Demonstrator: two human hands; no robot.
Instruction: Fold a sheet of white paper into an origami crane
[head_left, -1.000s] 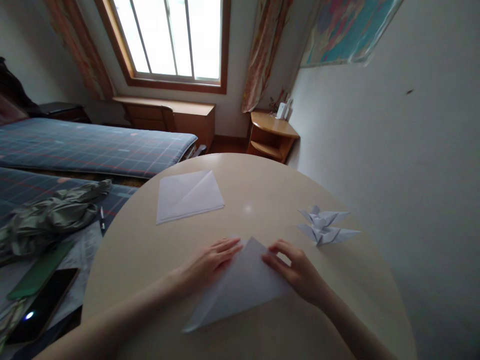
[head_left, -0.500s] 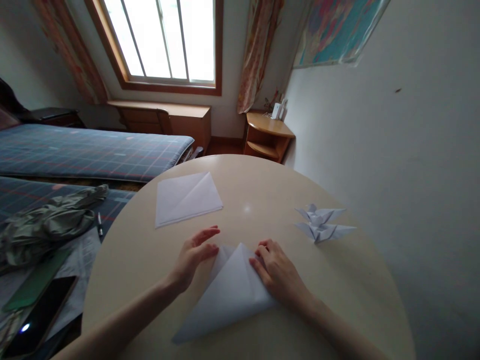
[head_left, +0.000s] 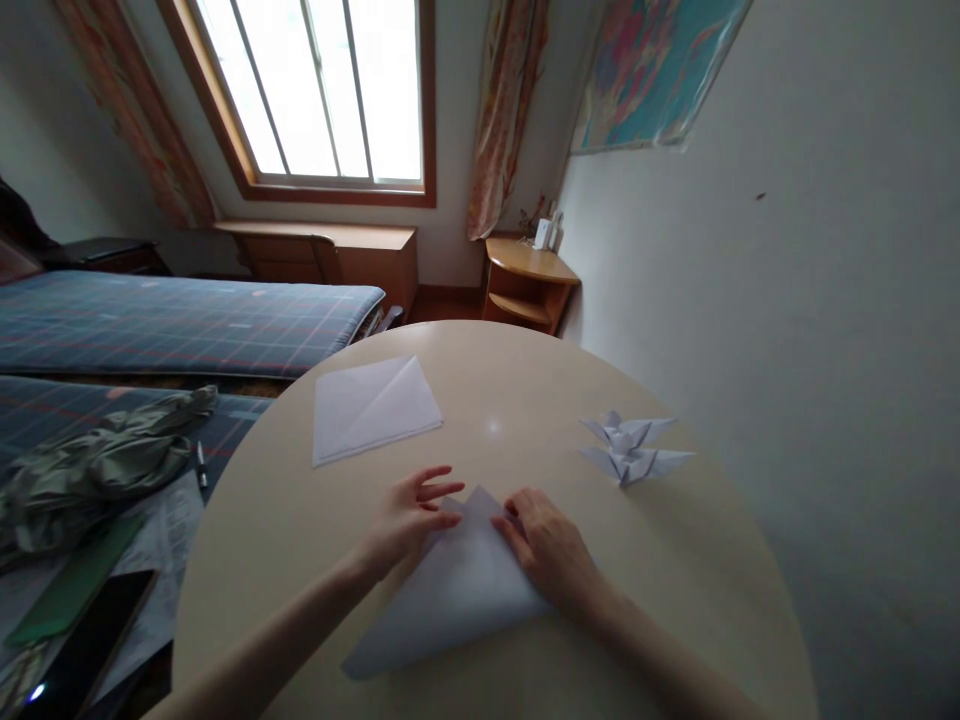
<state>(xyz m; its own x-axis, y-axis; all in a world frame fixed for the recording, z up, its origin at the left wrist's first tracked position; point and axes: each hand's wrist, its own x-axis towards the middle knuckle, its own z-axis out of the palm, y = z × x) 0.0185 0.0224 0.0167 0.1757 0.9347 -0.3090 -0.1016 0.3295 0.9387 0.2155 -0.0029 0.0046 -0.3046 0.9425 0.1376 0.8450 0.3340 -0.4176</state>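
A large white sheet of paper (head_left: 465, 595), folded into a triangle, lies on the round table with its peak pointing away from me. My right hand (head_left: 553, 550) rests on the paper's right side, fingers curled and thumb pressed near the peak, holding that edge. On the other side, my left hand (head_left: 415, 518) has its fingers spread. Its thumb tip is at the paper's upper left edge, where a second paper corner shows beside the peak; whether it touches is hard to tell. The paper's right corner is partly hidden under my right hand.
A stack of white paper sheets (head_left: 375, 410) lies at the table's far left. Two folded paper cranes (head_left: 634, 447) stand at the right. Left of the table (head_left: 517, 370) are a phone (head_left: 97, 635), a green flat object (head_left: 75, 585), a pen (head_left: 201, 465) and crumpled cloth (head_left: 97, 460).
My left hand has moved right, closer to the paper's peak, with its fingers more spread. The right hand stays on the paper's right side. The view has shifted slightly.
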